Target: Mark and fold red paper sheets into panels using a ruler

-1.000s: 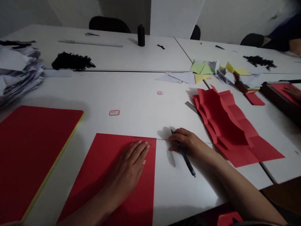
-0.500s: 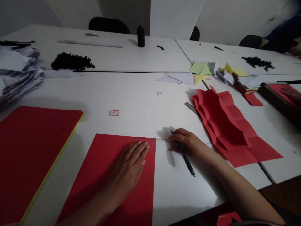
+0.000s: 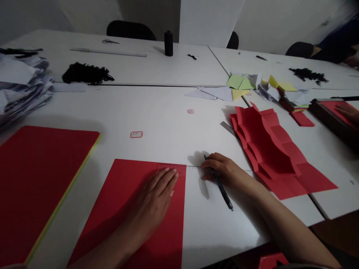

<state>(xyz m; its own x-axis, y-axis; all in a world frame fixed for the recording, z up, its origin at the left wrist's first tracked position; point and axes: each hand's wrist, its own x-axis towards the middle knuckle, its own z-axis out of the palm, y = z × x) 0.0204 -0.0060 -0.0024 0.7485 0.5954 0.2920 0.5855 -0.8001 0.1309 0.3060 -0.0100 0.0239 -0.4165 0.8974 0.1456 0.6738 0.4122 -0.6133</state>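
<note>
A red sheet (image 3: 112, 198) lies flat on the white table in front of me. My left hand (image 3: 157, 198) rests flat over its top right part, fingertips on a clear ruler (image 3: 193, 167). The ruler runs along the sheet's top edge and extends past its right side. My right hand (image 3: 224, 170) holds a dark pen (image 3: 223, 192) between its fingers, just above the ruler's right part. The pen slants, one end toward the table's front edge.
At left lies a stack of red sheets (image 3: 47, 179). Folded red paper (image 3: 275, 149) sits at right over a metal ruler (image 3: 228, 128). Farther back are black yarn (image 3: 85, 73), a black bottle (image 3: 168, 43) and paper scraps (image 3: 238, 81). Another person's hand (image 3: 347, 111) is at far right.
</note>
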